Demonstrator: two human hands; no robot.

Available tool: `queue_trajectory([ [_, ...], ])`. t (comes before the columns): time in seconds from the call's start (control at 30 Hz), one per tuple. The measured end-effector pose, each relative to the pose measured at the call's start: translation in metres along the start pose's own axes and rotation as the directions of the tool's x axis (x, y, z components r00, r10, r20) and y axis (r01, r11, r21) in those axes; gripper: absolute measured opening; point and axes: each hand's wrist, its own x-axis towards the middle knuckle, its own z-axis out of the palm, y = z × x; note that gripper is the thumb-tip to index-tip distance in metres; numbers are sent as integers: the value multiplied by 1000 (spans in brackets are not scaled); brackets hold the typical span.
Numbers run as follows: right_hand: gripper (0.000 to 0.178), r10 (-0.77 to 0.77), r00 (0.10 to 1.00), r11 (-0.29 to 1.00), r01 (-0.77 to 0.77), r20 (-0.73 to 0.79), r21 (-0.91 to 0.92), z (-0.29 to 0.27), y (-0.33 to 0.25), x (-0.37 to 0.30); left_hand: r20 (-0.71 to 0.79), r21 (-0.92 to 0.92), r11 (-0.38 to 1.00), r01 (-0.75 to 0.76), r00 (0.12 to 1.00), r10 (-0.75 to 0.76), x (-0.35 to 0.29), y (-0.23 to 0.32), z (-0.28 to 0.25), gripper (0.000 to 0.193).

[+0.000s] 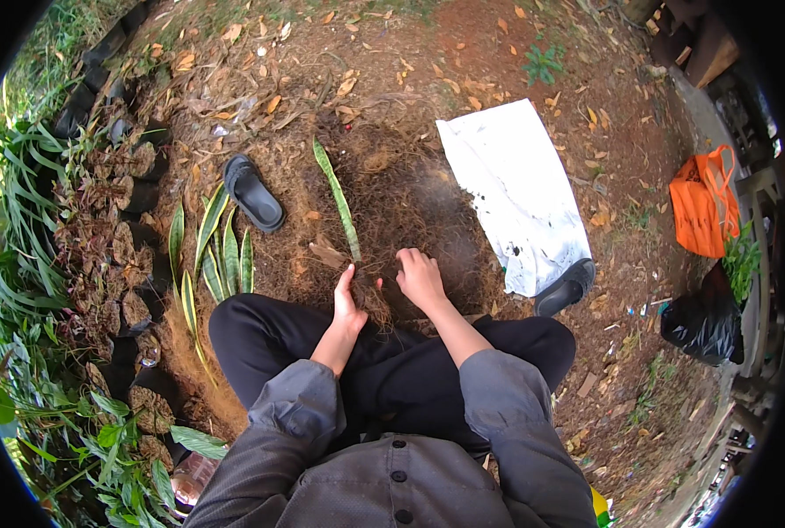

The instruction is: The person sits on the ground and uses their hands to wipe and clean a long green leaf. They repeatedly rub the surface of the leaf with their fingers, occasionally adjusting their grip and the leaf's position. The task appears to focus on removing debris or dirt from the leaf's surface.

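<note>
My left hand [348, 310] is closed around the tangled brown root clump at the base of a snake plant [338, 202]. Its single long leaf, green with yellow edges, points up and away from me. Just to the right, my right hand [420, 280] has its fingers curled down at the fibrous roots. What its fingertips pinch, if anything, is hidden. Beyond both hands spreads a dark heap of matted fibre and soil [410, 198]. Several more snake plant leaves [227, 255] lie on the ground by my left knee.
A black sandal [253, 194] lies left of the heap; another sandal [566, 288] rests on the near end of a soil-specked white sack [520, 189]. Filled black planting bags [137, 242] line the left side. Far right are an orange bag [706, 204] and a black plastic bag [702, 319].
</note>
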Motion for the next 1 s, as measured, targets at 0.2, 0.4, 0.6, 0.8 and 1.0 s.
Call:
queue_trajectory([
  [0.2, 34, 369, 911, 341, -318, 185, 885, -19, 24, 20, 26, -28, 1000, 13, 1000, -12, 2, -1, 6, 31],
  [0.4, 41, 212, 925, -6, -321, 315, 947, -55, 14, 15, 242, -1, 1000, 6, 970, -6, 4, -2, -2, 41],
  [0.6, 45, 421, 884, 270, -335, 202, 902, -65, 7, -6, 330, 39, 993, 109, 937, -116, -2, -6, 8, 39],
  [0.8, 41, 328, 945, 769, -257, -17, 586, -61, -2, -28, 241, 102, 993, 63, 967, -86, -3, -11, 9, 41],
  [1.0, 29, 421, 889, 644, -153, -180, 749, -37, -6, -18, 198, 150, 986, 68, 975, -97, -5, -9, 14, 44],
])
